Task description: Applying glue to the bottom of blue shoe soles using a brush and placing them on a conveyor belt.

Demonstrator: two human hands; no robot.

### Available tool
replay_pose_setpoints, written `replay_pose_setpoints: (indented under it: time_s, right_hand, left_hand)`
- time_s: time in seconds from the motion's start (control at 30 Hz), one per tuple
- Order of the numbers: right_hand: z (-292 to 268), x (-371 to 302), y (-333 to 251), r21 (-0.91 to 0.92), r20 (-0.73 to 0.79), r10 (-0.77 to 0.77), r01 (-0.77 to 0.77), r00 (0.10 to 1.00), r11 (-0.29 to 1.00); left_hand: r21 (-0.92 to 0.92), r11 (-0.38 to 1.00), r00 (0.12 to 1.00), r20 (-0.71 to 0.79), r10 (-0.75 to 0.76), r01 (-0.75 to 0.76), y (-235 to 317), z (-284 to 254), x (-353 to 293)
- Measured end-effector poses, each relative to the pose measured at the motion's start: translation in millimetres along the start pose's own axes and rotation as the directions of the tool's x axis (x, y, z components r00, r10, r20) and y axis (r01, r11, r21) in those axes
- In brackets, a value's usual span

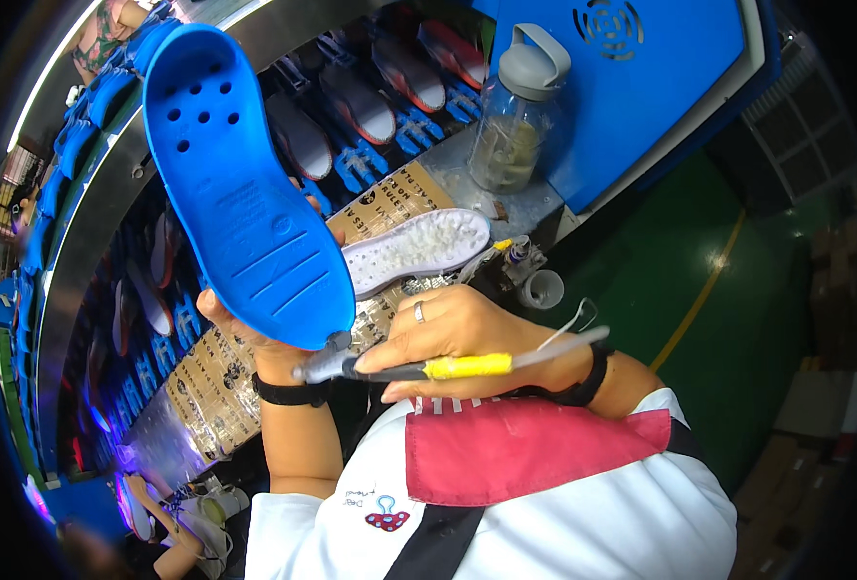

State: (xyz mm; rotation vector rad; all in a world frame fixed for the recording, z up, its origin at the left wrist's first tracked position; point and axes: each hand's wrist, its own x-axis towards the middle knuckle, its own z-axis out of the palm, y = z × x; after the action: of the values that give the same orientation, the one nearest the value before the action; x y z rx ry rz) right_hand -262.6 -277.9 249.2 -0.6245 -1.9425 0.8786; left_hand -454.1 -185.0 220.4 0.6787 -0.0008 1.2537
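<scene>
In left hand (242, 334), blue sole (247, 208)

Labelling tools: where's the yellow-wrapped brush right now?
Head view, below centre: the brush is in the right hand, its tip by the lower end of the blue shoe sole held in the left hand.

Green floor (622, 266), yellow line (699, 291) across it; brown cartons (776, 493) right; strip light (37, 87) upper left.

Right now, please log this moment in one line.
left hand: holds blue sole-shaped piece; right hand: holds yellow-banded tool; nearby: white sole
</scene>
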Motion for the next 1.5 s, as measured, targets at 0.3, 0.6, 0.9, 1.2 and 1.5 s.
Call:
replay_pose_setpoints:
  time_s: [0.3, 0.6, 0.9, 1.2, 1.5]
  right_hand:
    - [-9, -9, 6, -0.152, 0.075, -0.044, 0.055, 0.996, 0.987]
    - [-8, -5, -1, -0.251, 0.133, -0.087, 0.119, 0.987, 0.961]
    - [-5, -5, 1, -0.223, -0.015, -0.146, 0.139, 0.989, 0.965]
    - [-9, -15, 0, -0.170, 0.143, -0.062, 0.087, 0.988, 0.982]
    - [-11, -27, 9, -0.253, 0.036, -0.127, 0.132, 0.991, 0.959]
  left_hand:
    - [0.157, 0.983, 0.993, 0.051, -0.103, 0.094, 14, 7, -3]
    - [0.116, 0.902, 0.883, -0.291, -0.369, 0.416, 13, -6, -1]
    - [-0.091, 0.806, 0.754, -0.307, -0.581, 0.585, 6, 13, -2]
    - [-0.010, 0.629, 0.528, -0.534, -0.660, 0.777, 15, 24, -8]
    - [0.011, 0.569, 0.501, -0.490, -0.714, 0.822, 28, 14, -6]
